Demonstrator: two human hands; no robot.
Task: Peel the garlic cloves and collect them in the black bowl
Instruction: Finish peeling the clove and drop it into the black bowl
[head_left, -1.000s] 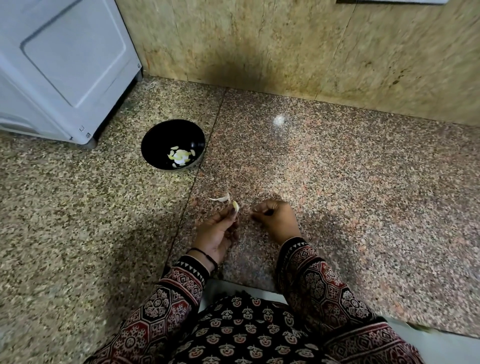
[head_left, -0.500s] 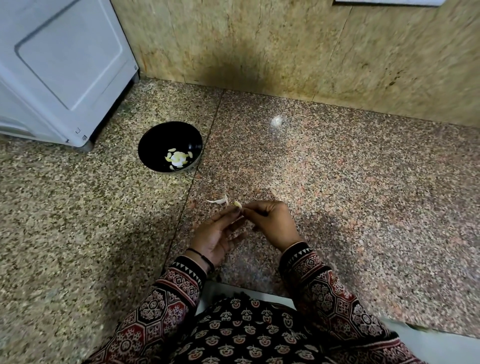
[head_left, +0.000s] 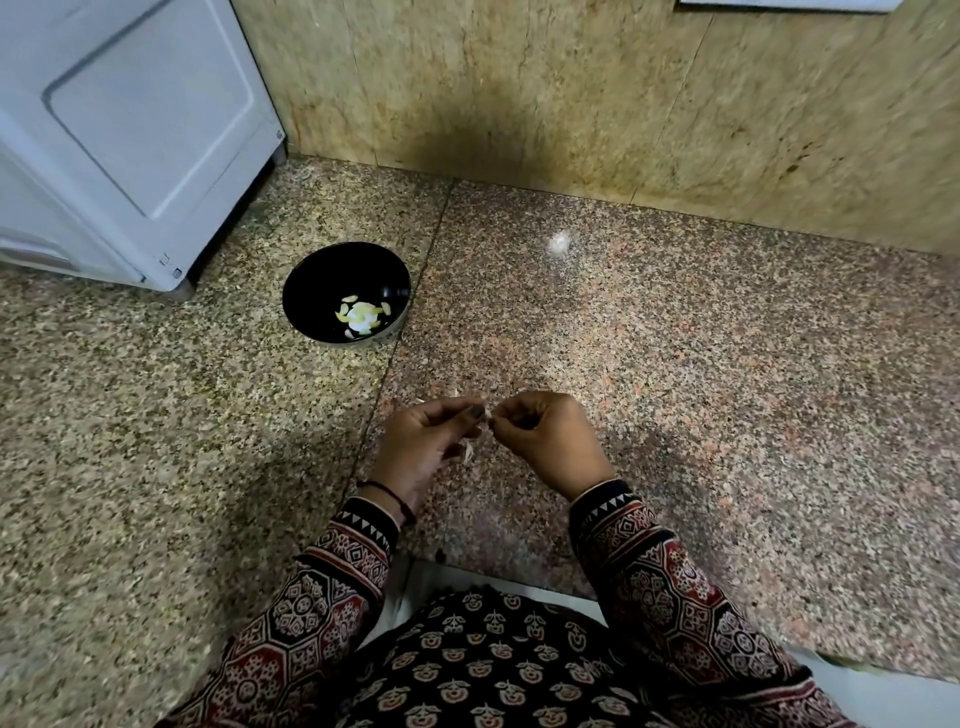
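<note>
a few peeled cloves (head_left: 361, 317) lie in the black bowl (head_left: 317, 278); left hand (head_left: 426, 441) and right hand (head_left: 550, 441) both pinch one garlic clove (head_left: 487, 414) above the counter (head_left: 675, 364), seemingly mid-peel; not yet bowled

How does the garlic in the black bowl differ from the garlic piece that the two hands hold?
The garlic cloves in the black bowl are several and lie in full view; the garlic piece is one and mostly hidden. The garlic cloves rest untouched in the bowl; the garlic piece is pinched between the left hand and the right hand. Both look pale.
</note>
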